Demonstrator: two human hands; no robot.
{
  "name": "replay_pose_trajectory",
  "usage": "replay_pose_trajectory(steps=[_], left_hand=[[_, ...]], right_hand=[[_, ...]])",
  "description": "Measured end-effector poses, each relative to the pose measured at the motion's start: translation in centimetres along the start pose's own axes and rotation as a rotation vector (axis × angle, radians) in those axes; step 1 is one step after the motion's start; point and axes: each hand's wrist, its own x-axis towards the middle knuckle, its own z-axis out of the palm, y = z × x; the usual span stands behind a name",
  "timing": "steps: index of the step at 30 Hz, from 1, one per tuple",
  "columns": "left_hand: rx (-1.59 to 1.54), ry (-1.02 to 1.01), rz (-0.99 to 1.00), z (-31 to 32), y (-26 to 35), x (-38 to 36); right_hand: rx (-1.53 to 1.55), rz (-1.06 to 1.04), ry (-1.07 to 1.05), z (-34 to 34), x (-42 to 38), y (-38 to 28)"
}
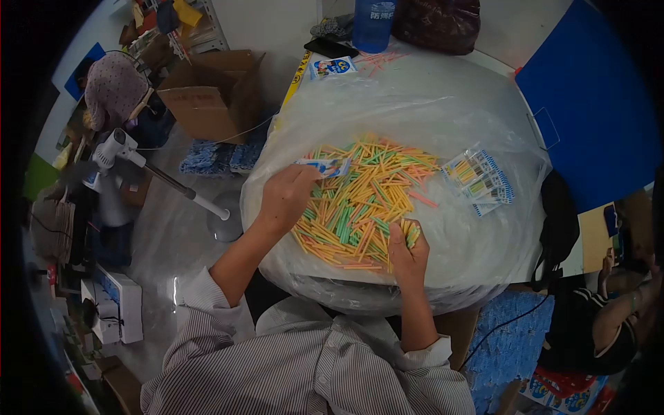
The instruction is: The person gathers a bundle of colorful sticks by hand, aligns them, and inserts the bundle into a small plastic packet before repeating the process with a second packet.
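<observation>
My left hand (pixel 285 197) is closed on a small blue-and-white packet (pixel 330 167) at the left part of a heap of thin coloured sticks (pixel 373 190). The sticks are yellow, green and pink-orange, lying loose on a clear plastic sheet (pixel 477 249). Near the front edge of the heap, my right hand (pixel 409 257) grips a small bunch of sticks (pixel 413 235), their ends showing above the fingers. To the right of the heap lie several blue-and-white packets (pixel 481 180) with sticks visible through their clear fronts.
At the back of the table stand a blue container (pixel 374 26), a dark plastic bag (pixel 439 24) and a black phone-like object (pixel 330 48). An open cardboard box (pixel 197 100) and a white stand fan (pixel 114 149) are at left. Another person (pixel 626 311) sits at right.
</observation>
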Motion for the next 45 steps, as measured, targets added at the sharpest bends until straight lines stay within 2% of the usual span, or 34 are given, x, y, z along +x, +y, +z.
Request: replay_pose_trajectory(steps=[2, 5, 6, 8, 10, 12, 14, 15, 16, 17, 18, 19, 20, 21, 22, 25, 27, 29, 31, 33, 35, 36, 38, 39, 41, 43, 45], left_hand=[[-0.008, 0.090, 0.012, 0.2, 0.2, 0.0], [-0.031, -0.163, -0.049, 1.3, -0.9, -0.9], [-0.025, -0.156, -0.053, 1.2, -1.0, -1.0], [0.012, 0.022, -0.094, 1.4, -1.0, -1.1], [-0.012, 0.039, -0.118, 0.4, -0.4, -0.4], [-0.038, 0.064, -0.143, -0.8, 0.6, 0.7], [-0.353, 0.084, -0.415, -1.8, 1.9, 2.0], [-0.366, 0.084, -0.414, -2.4, 2.1, 2.3], [-0.542, -0.028, -0.507, -2.9, 2.1, 2.5], [-0.719, -0.145, -0.599, -3.3, 2.2, 2.5], [-0.737, -0.153, -0.605, -3.6, 2.4, 2.4], [-0.836, -0.244, -0.650, -3.7, 2.5, 2.2], [-0.937, -0.336, -0.696, -3.8, 2.7, 2.0], [-0.959, -0.341, -0.712, -3.7, 2.8, 1.6], [-0.987, -0.400, -0.717, -3.6, 2.8, 1.2], [-1.031, -0.487, -0.721, -3.4, 3.0, 0.3], [-1.040, -0.516, -0.717, -3.3, 3.0, -0.2], [-1.040, -0.517, -0.686, -3.3, 2.7, -0.5], [-1.043, -0.506, -0.673, -3.3, 2.7, -0.6], [-1.041, -0.496, -0.660, -3.1, 2.7, -0.8], [-0.767, -0.210, -0.501, -2.7, 3.2, -1.0], [-0.769, -0.204, -0.501, -2.9, 3.6, -0.9], [-0.486, 0.180, -0.355, -3.6, 4.4, -0.8], [-0.480, 0.186, -0.353, -3.8, 5.0, -0.8], [-0.743, 0.036, -0.436, -4.1, 6.8, -0.9], [-0.749, 0.073, -0.497, -3.7, 8.6, -0.9], [-0.755, 0.107, -0.562, -2.8, 9.2, -1.0]], right_hand=[[-0.011, 0.009, -0.012, 0.4, -0.1, -0.1], [-0.056, -0.032, -0.061, 1.0, -0.2, -0.4], [-0.099, -0.064, -0.052, 0.8, -0.4, -0.5], [-0.063, -0.037, -0.049, 0.8, -0.5, -0.4], [-0.032, -0.004, -0.044, 0.6, -0.8, -0.5], [0.065, 0.158, -0.134, 0.5, -0.7, -1.0], [0.134, 0.135, -0.142, 1.0, -0.6, -1.4], [0.211, 0.117, -0.153, 1.3, -0.5, -1.5], [0.200, 0.118, -0.143, 1.5, -0.4, -1.4], [0.147, 0.013, -0.131, 1.7, -0.2, -1.1], [0.092, -0.087, -0.120, 1.7, 0.0, -1.2], [0.075, -0.075, -0.111, 1.5, 0.1, -1.7], [0.168, 0.093, -0.125, 1.2, 0.1, -2.3], [0.259, 0.263, -0.136, 1.0, 0.2, -2.8], [0.238, 0.282, -0.128, 0.7, 0.2, -2.6], [0.100, 0.206, -0.144, 0.5, 0.7, -2.1], [0.020, 0.159, -0.019, 0.8, 1.2, -2.7], [-0.076, 0.123, -0.068, 1.6, 1.6, -3.6], [-0.168, 0.086, -0.119, 1.8, 1.6, -3.8], [-0.256, 0.157, -0.214, 1.4, 1.5, -3.6], [-0.218, 0.113, -0.160, 1.5, 1.4, -4.0], [-0.176, 0.069, -0.102, 1.5, 1.4, -4.3], [-0.192, 0.053, -0.121, 2.0, 1.5, -5.4], [-0.203, 0.040, -0.136, 2.4, 1.6, -5.7], [-0.245, 0.015, -0.153, 2.9, 1.9, -5.7], [-0.285, -0.011, -0.182, 3.6, 2.1, -5.4], [-0.463, -0.184, -0.190, 4.3, 1.8, -5.0]])
